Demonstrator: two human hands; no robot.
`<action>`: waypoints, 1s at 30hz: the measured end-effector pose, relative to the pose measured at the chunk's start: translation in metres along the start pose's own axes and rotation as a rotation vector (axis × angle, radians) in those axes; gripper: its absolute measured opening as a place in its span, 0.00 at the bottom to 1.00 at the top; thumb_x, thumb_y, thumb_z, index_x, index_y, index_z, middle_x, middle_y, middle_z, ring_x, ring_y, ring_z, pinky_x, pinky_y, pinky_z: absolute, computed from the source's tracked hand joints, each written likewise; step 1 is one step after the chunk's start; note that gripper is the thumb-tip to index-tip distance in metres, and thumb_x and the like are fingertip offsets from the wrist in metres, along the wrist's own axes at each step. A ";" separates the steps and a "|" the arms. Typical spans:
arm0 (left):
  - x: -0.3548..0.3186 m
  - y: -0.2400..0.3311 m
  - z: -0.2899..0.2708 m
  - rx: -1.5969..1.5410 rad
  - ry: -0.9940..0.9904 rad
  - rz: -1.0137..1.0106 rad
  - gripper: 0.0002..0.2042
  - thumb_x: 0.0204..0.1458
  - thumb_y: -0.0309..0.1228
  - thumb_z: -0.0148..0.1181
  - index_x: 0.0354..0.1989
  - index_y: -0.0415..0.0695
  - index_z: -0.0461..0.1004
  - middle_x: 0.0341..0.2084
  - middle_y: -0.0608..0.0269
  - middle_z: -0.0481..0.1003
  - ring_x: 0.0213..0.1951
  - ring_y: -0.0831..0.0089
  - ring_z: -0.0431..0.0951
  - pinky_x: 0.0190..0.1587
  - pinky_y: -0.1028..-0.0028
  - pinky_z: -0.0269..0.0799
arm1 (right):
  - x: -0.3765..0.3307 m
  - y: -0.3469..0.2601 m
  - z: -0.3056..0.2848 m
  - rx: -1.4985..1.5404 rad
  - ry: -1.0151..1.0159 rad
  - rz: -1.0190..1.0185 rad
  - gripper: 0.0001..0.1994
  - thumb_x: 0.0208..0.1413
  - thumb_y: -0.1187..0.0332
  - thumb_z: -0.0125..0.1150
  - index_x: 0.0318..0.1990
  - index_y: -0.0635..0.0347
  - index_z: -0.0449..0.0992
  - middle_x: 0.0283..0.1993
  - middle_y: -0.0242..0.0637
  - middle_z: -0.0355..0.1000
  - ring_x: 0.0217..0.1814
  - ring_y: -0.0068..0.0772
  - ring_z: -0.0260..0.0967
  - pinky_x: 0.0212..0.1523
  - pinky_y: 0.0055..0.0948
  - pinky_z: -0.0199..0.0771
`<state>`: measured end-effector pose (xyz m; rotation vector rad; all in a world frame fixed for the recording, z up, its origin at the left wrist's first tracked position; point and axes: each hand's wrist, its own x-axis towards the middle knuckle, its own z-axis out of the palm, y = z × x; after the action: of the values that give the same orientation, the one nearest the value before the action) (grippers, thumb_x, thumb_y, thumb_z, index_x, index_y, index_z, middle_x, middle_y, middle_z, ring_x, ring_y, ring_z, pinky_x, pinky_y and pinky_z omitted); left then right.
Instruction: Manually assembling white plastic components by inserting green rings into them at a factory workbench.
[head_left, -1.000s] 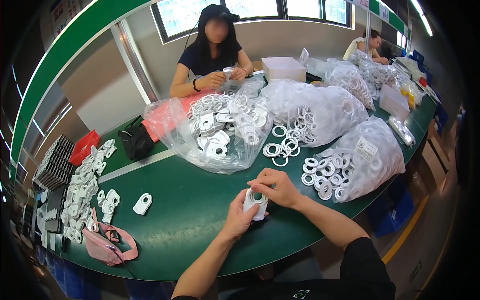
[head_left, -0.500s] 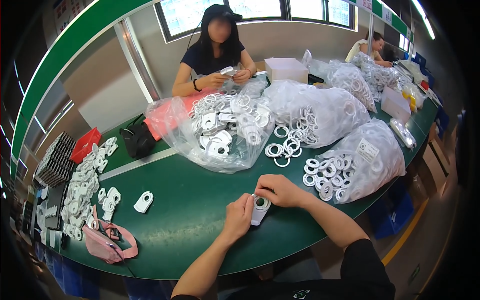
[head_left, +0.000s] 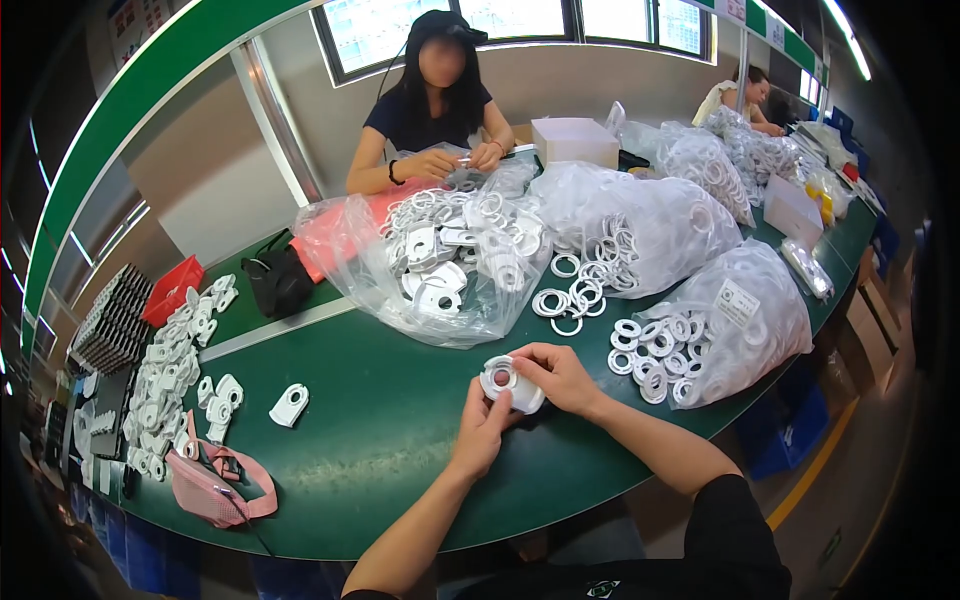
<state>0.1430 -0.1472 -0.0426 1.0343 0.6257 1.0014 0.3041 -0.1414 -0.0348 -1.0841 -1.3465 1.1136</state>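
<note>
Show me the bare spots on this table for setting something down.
The widest bare stretch of the green table lies between the lone white part and the left hand, reaching the near edge beside the pink pouch. A smaller patch lies between the forearms. Crowded: plastic bags along the far side, heaped white parts at the left end.

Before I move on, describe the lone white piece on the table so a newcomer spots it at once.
On the green table, look between the pink bag at lower left and the left hand. Above and right of the bag lies the white piece, its round hole toward its upper end. Unlike the heaped white pieces farther left, it touches no other.
</note>
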 end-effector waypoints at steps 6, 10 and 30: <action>0.010 0.000 -0.030 0.217 -0.031 0.011 0.09 0.61 0.32 0.42 0.36 0.41 0.68 0.30 0.67 0.72 0.34 0.80 0.71 0.37 0.78 0.68 | -0.002 -0.013 0.002 -0.421 -0.158 -0.318 0.08 0.56 0.71 0.53 0.38 0.63 0.76 0.32 0.38 0.71 0.35 0.32 0.69 0.37 0.25 0.66; 0.005 0.006 -0.017 0.682 0.025 0.198 0.10 0.58 0.31 0.47 0.30 0.38 0.68 0.21 0.59 0.71 0.25 0.72 0.71 0.28 0.73 0.64 | 0.000 -0.007 -0.004 -0.479 -0.197 -0.330 0.07 0.56 0.71 0.53 0.37 0.63 0.76 0.32 0.38 0.72 0.34 0.33 0.69 0.37 0.26 0.67; 0.004 0.000 -0.014 0.618 0.039 0.146 0.18 0.51 0.25 0.57 0.49 0.36 0.61 0.27 0.57 0.75 0.29 0.72 0.76 0.32 0.73 0.71 | 0.002 0.001 0.004 0.126 0.105 0.075 0.08 0.56 0.67 0.57 0.35 0.63 0.71 0.27 0.29 0.72 0.28 0.12 0.65 0.28 0.14 0.62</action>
<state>0.1331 -0.1378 -0.0487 1.6231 0.9330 0.9759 0.2996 -0.1397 -0.0355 -1.0923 -1.1464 1.1645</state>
